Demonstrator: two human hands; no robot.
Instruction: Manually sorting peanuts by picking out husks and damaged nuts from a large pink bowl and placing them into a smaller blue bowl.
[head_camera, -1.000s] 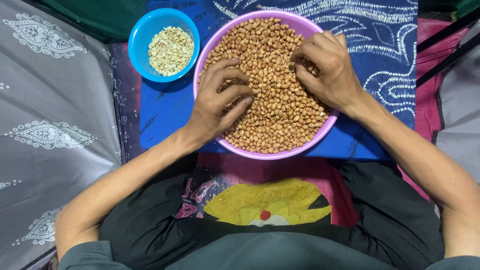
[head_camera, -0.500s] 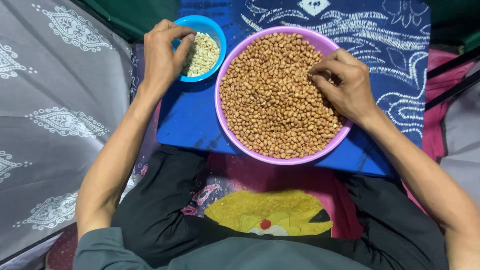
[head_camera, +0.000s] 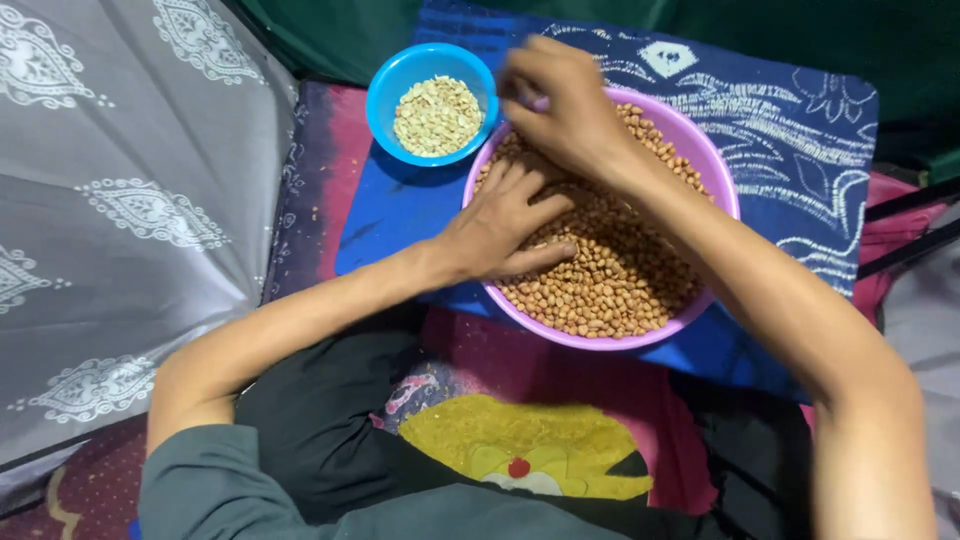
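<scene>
A wide purple bowl (head_camera: 600, 341) full of brown peanuts (head_camera: 625, 270) sits on a blue patterned cloth in front of me. My left hand (head_camera: 500, 228) lies on the peanuts at the bowl's left side, fingers spread. My right hand (head_camera: 562, 105) hovers over the bowl's far left rim, blurred, fingers curled together; what they pinch is hidden. Just left of it stands a small blue bowl (head_camera: 385, 85) holding pale peeled nuts (head_camera: 437, 115).
The blue patterned cloth (head_camera: 800, 140) covers a low board over my lap. Grey patterned fabric (head_camera: 130, 200) lies on the left, dark green fabric (head_camera: 340, 30) at the back, and pink cloth (head_camera: 570, 375) below the purple bowl.
My left hand has come back from the blue bowl onto the peanuts. My right hand has risen from the peanuts toward the purple bowl's far left rim.
</scene>
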